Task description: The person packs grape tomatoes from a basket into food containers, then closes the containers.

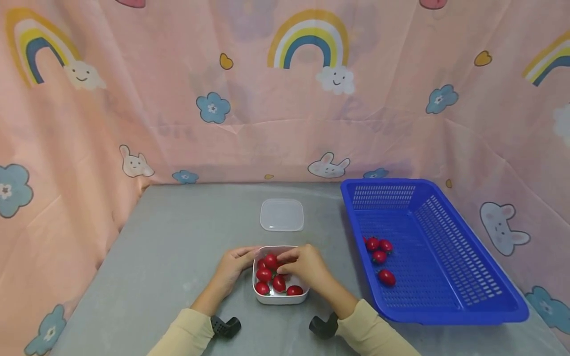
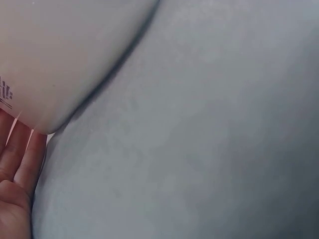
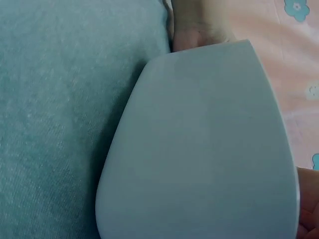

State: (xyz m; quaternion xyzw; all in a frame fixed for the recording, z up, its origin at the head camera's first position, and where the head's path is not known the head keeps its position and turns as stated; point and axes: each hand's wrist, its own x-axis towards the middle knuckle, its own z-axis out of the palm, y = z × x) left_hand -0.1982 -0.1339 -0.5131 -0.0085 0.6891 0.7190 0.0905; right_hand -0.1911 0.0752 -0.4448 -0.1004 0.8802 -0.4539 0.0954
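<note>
A white open-topped plastic box (image 1: pixel 282 299) stands in front of me with several red cherry tomatoes (image 1: pixel 279 283) inside. My left hand (image 1: pixel 231 269) rests against its left side, near the far left corner; the left wrist view shows its nearly straight fingers (image 2: pixel 30 159) touching the box wall (image 2: pixel 65 59). Over the box's right side, my right hand (image 1: pixel 309 267) reaches in, thumb and fingers bent around a cherry tomato partly hidden by them. In the right wrist view the box wall (image 3: pixel 199 149) covers most of that hand.
A translucent lid (image 1: pixel 282 215) lies flat behind the box. To the right stands a large blue basket (image 1: pixel 445 316) with several cherry tomatoes (image 1: pixel 386 277) along its left side. A pink patterned curtain (image 1: pixel 267 133) hangs around the grey table (image 1: pixel 169 237).
</note>
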